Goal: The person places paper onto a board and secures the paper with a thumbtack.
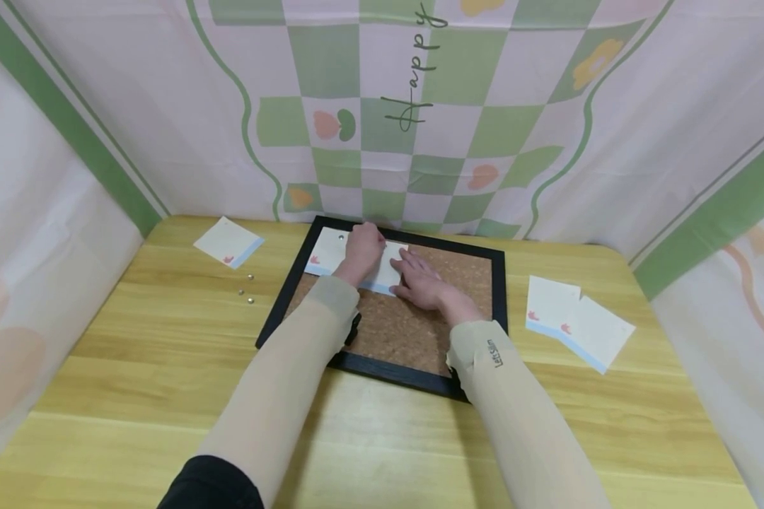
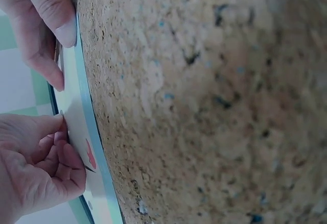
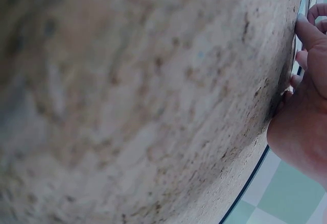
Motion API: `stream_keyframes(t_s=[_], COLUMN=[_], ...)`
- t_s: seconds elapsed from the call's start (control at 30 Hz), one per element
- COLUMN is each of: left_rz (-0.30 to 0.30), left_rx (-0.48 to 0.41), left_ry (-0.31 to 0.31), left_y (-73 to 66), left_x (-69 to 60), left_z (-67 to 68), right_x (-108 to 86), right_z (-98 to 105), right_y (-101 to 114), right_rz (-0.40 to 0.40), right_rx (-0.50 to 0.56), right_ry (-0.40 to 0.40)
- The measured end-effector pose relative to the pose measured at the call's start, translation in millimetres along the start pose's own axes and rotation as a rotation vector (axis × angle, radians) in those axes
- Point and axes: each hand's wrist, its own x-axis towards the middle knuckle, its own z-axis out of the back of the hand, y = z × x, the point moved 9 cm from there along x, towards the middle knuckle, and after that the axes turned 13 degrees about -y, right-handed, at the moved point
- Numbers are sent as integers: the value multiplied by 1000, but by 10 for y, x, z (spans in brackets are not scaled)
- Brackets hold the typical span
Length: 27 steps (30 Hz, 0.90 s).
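Observation:
A black-framed cork board [image 1: 401,329] lies on the table. On its upper left is one white card [image 1: 326,249] with a blue strip, and a silver thumbtack [image 1: 341,237] is in that card. Beside it sits a second card [image 1: 391,256]. My left hand [image 1: 361,251] is over this second card, its thumb and forefinger pinching a small silvery thumbtack [image 2: 62,113] against the card's upper part. My right hand [image 1: 421,281] rests with fingers spread on the card's right edge, its palm over bare cork.
Another card [image 1: 228,242] lies on the table left of the board, with several loose thumbtacks [image 1: 250,301] nearby. To the right are two overlapping cards [image 1: 595,331]. A patterned cloth [image 1: 388,127] hangs behind the table [image 1: 382,452].

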Motion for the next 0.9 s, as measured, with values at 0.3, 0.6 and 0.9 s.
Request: stream_keyframes(t_s=[0.3, 0.6, 0.9], left_rz=[-35, -6, -77], left_rx=[-16, -48, 46], left_ry=[16, 136, 152], left_y=[20, 121, 217], left_x=[-23, -139, -284], left_z=[36, 109, 307], right_x=[25, 0, -9], right_z=[-22, 14, 22], right_y=[-21, -7, 12], right_rz=[-7, -6, 6], right_rx=[3, 24, 29], right_ry=[9, -8, -22])
